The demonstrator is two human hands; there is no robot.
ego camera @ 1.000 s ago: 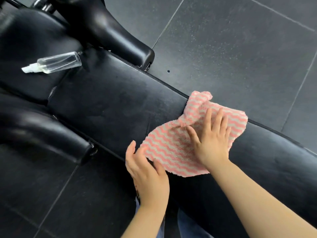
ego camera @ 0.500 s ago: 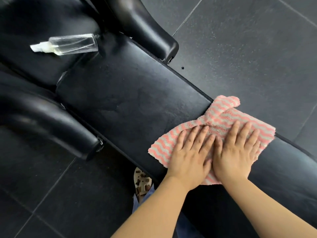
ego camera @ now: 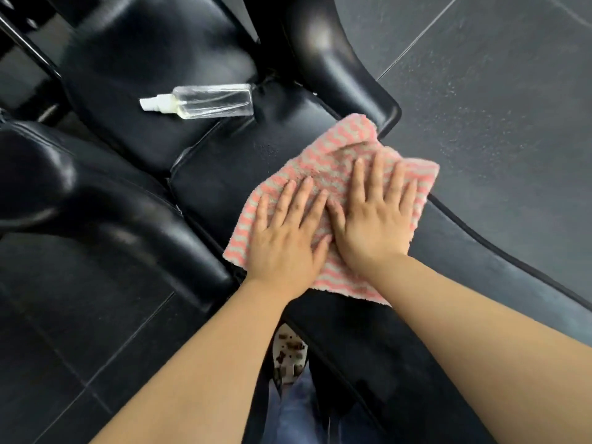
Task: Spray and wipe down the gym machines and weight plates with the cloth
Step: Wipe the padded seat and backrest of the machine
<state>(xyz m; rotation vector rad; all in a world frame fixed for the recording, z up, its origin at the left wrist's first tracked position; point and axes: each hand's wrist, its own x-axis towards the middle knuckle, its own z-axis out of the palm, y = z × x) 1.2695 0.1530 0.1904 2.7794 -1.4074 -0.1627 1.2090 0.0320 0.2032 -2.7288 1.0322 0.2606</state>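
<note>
A pink and grey striped cloth [ego camera: 339,161] lies spread on the long black padded bench [ego camera: 230,174] of a gym machine. My left hand [ego camera: 288,232] and my right hand [ego camera: 374,216] press flat on the cloth side by side, fingers straight. A clear spray bottle [ego camera: 208,100] with a white nozzle lies on its side on the upper seat pad [ego camera: 144,59], beyond the cloth to the left.
Two black padded arm rests flank the bench, one at the left [ego camera: 105,203] and one at the top [ego camera: 336,62]. Dark grey floor tiles [ego camera: 496,91] surround the machine. My foot [ego camera: 288,354] shows below the bench edge.
My left hand came onto the cloth beside my right. Both hands have slid the cloth along the bench toward the spray bottle and the seat pad.
</note>
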